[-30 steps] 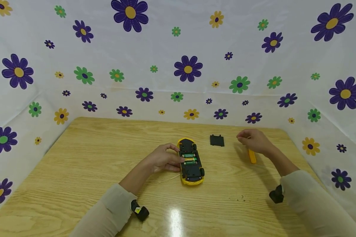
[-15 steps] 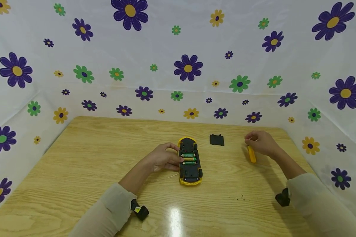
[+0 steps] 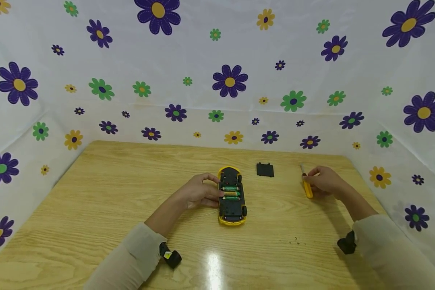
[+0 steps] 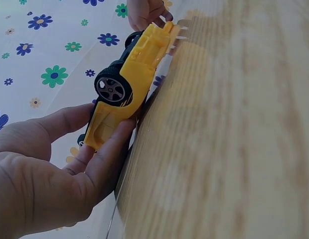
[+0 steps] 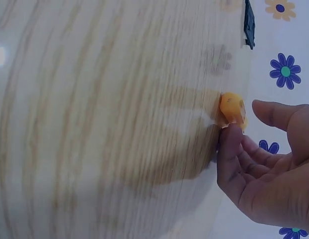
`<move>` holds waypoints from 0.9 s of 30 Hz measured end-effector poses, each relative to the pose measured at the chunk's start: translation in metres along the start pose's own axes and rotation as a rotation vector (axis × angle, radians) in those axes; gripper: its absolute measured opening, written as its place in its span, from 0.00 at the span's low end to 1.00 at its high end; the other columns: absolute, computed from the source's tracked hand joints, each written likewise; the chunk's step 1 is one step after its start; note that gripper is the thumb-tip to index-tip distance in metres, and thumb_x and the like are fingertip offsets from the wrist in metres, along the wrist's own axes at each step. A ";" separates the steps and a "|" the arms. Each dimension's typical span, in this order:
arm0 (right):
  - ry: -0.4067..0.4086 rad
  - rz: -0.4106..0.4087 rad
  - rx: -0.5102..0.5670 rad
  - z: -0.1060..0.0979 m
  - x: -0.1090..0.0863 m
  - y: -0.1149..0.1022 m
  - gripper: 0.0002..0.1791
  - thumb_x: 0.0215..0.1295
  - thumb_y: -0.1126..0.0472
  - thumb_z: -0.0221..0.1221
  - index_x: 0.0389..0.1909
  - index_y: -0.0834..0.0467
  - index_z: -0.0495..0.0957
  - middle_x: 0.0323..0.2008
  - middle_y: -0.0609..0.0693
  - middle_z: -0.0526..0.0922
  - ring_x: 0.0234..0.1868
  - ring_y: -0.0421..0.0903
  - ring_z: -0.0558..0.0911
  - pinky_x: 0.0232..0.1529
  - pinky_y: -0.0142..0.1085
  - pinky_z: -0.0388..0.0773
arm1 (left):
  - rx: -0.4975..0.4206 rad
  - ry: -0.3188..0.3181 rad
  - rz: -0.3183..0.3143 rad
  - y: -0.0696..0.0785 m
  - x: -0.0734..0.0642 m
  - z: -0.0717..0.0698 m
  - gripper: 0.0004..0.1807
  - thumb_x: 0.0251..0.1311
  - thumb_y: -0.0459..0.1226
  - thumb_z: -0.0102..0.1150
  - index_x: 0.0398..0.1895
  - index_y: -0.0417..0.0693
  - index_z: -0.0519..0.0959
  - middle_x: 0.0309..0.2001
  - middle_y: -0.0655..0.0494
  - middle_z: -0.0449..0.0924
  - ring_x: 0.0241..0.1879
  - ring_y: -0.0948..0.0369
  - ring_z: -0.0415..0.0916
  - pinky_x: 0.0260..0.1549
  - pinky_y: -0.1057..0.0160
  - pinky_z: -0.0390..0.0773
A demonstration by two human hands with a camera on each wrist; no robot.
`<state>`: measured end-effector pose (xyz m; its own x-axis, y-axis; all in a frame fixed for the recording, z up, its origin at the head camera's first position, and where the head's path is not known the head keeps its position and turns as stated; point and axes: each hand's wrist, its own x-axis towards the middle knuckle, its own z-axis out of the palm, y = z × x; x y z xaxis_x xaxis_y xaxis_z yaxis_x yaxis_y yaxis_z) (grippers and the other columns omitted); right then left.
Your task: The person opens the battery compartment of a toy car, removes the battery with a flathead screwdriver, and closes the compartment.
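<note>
Near the far right corner of the pale wood-grained table (image 3: 130, 173), a slim screwdriver with a yellow handle, black collar and metal shaft (image 3: 307, 189) lies flat beside the right hand (image 3: 326, 181). Its long axis runs roughly from near edge to far edge, the metal tip towards the far edge and leaning slightly left. The handle lies just left of the palm, level with the fingertips: in the right wrist view the bent index finger seems to touch it, while the thumb stands apart, so the grasp is wide and not closed round it. That hand is clearly the nearer one to the tool.

Around the middle of the table, the left hand (image 3: 201, 193) grips the left side of a yellow plastic toy car with a black underside (image 3: 232, 208), which is upside down, its length also running near to far. Three green-and-gold cylindrical batteries (image 3: 230, 193) sit crosswise in its uncovered bay, the thumb at the bay's left rim. Towards the far edge, between car and screwdriver, lies a flat black rectangular plastic cover (image 3: 265, 169). Small dark specks (image 3: 295, 241) mark the tabletop nearer the front, and white flower-printed cloth (image 3: 188, 48) rises behind the far edge and along both sides.
</note>
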<state>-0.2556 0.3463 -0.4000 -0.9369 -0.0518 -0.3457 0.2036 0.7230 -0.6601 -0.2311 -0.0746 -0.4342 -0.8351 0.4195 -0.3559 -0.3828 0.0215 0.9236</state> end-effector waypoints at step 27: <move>0.033 -0.397 -0.240 0.021 0.006 -0.011 0.17 0.77 0.66 0.49 0.60 0.71 0.70 0.58 0.72 0.74 0.58 0.72 0.71 0.55 0.65 0.72 | 0.007 0.007 -0.009 0.001 0.001 0.000 0.27 0.62 0.27 0.67 0.62 0.42 0.69 0.47 0.39 0.85 0.39 0.49 0.87 0.41 0.50 0.89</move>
<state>-0.2572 0.3237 -0.4090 -0.9383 -0.3380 -0.0734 -0.2408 0.7907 -0.5629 -0.2319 -0.0741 -0.4338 -0.8341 0.4130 -0.3656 -0.3881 0.0314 0.9211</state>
